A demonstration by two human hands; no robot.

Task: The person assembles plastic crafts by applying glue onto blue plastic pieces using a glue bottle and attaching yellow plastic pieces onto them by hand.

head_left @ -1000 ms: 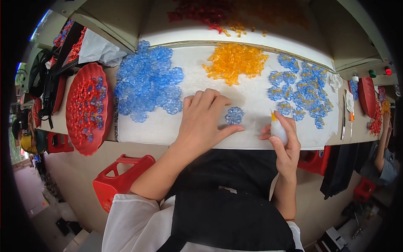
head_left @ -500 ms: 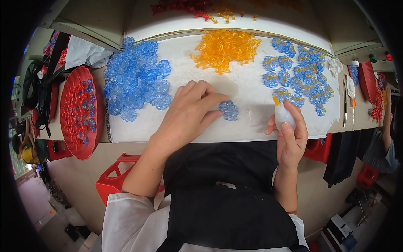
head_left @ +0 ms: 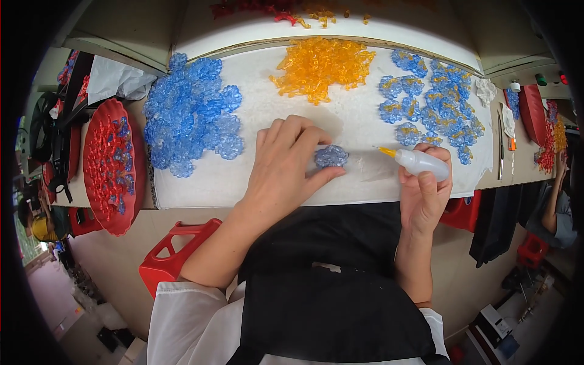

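My left hand (head_left: 283,155) is over the white sheet, its thumb and fingertips closed around the edges of a translucent blue flower-shaped piece (head_left: 331,157). In my right hand (head_left: 427,185) is a small translucent white squeeze bottle (head_left: 424,163) with a yellow nozzle. It lies tilted toward the left, and its tip is apart from the blue piece. Loose blue flower pieces (head_left: 191,112) are heaped to the left of my left hand. Beyond both hands is a pile of small orange translucent pieces (head_left: 325,67). Blue pieces bearing orange bits (head_left: 447,106) are spread at the right.
A red scalloped tray (head_left: 138,182) at the left holds red and blue pieces. White plastic bags (head_left: 115,79) lie behind it. A crumpled tissue (head_left: 485,91) and a thin dark tool (head_left: 500,143) are at the right. A red stool (head_left: 167,255) stands below the table.
The squeeze bottle has tipped from nozzle-up to nearly level, its nozzle now pointing left toward the blue piece. My left thumb has shifted to the right along the piece's near edge.
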